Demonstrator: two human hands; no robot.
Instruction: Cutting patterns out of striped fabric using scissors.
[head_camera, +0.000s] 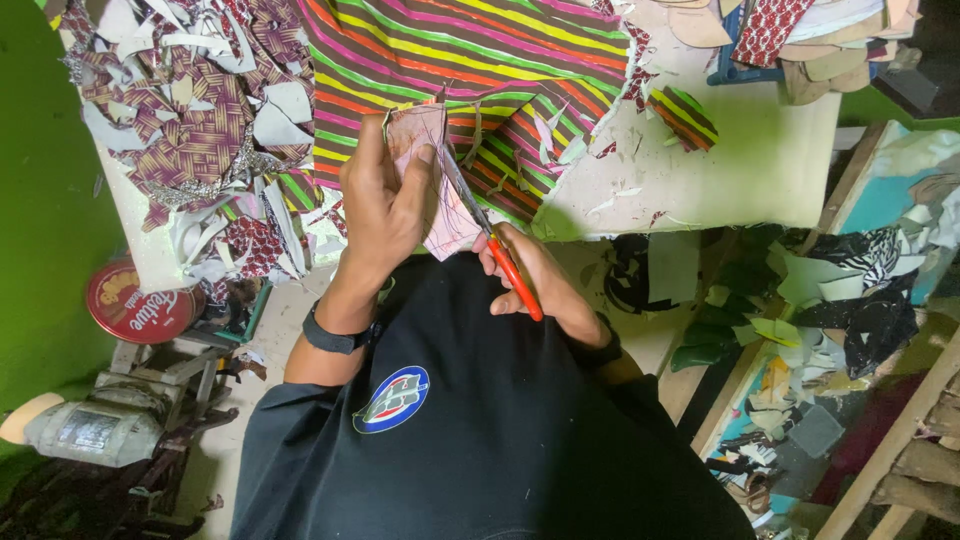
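Below, seen from the head camera: left hand (385, 195) clamped around a pinkish piece of cut material (436, 180), thumb pressed on its face, fingers wrapped behind, piece held upright just over the counter's near edge. Right hand (535, 285) closed on the red handles of a pair of scissors (495, 250), blades angled up and left, lying against the right edge of the pinkish piece. Both hands close together, directly above a dark shirt with a round badge (392, 399). Black band (335, 338) on the left wrist. Behind the hands, on the pale counter (760, 160), a large sheet of striped fabric (470, 60) in green, red, yellow and magenta, its near edge ragged with cut-outs. Left of that, a heap of offcuts (190, 110) in a maroon woven pattern mixed with white scraps, spilling over the counter's edge. Small striped patch (682, 117) lying apart to the right of the sheet. Stack of shaped flat pieces (830, 45) at the far right corner. Lower left, a round red tin lid (135, 300) beside the green wall, and a grey machine (95, 430) beneath it. Right side, floor strewn with green, black and patterned scraps (850, 300) between wooden slats.
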